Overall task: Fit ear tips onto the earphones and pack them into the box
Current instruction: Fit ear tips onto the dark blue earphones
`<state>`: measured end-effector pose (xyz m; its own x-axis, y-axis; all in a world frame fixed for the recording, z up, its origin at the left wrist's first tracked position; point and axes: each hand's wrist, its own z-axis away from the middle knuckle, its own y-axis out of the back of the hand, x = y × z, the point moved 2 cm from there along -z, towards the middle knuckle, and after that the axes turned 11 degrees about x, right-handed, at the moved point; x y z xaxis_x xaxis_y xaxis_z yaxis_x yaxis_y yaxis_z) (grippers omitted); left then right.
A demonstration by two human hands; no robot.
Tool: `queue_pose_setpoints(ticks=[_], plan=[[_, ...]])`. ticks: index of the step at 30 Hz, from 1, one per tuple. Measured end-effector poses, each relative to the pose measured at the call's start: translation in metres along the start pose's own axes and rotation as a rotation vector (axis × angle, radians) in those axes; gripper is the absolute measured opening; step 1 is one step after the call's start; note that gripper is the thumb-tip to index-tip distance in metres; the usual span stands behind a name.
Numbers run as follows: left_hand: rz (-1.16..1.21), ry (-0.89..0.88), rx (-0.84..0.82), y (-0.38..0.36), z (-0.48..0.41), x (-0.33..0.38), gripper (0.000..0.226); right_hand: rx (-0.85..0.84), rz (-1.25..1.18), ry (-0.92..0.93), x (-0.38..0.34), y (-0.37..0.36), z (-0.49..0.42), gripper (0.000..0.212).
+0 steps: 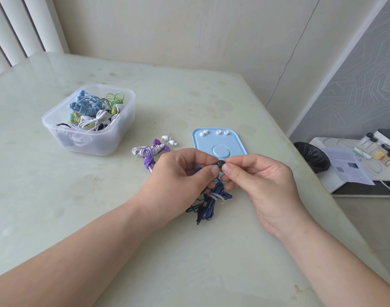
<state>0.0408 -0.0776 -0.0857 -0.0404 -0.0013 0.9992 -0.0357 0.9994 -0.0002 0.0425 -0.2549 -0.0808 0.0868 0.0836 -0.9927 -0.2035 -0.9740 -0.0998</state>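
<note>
Fitting a tip, mid-tabletop. The left hand [180, 180] holds one bud of the dark-blue earphones [211, 199] in a closed grip. The right hand [262, 185] pinches the black ear tip [222, 163] against it, over the near edge of the blue tray [238, 142]. The bundled cable rests on the tabletop [56, 196]. Advised: steady the bud, align the tip's bore squarely, then press with a slight twist. The box [114, 134] stands toward the far left corner.

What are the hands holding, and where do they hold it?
The left hand pinches the dark blue earphone just behind its bud; the right hand pinches the black ear tip there.
</note>
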Motion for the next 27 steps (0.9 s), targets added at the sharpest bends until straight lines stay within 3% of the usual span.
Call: queue_pose_setpoints(ticks=[12,17,27], plan=[[-0.031,-0.011,0.008,0.0009,0.0001,-0.0003,0.004,-0.009,0.006,-0.044,0.0002,0.0006,-0.0004,0.01],[-0.028,-0.028,-0.013,0.0008,0.0006,-0.0003,0.008,-0.042,-0.033,-0.109,-0.001,0.0025,-0.0023,0.02],[-0.016,-0.024,-0.003,0.0004,0.0,-0.0006,0.006,-0.06,-0.012,-0.076,-0.0003,0.0017,-0.0016,0.019]])
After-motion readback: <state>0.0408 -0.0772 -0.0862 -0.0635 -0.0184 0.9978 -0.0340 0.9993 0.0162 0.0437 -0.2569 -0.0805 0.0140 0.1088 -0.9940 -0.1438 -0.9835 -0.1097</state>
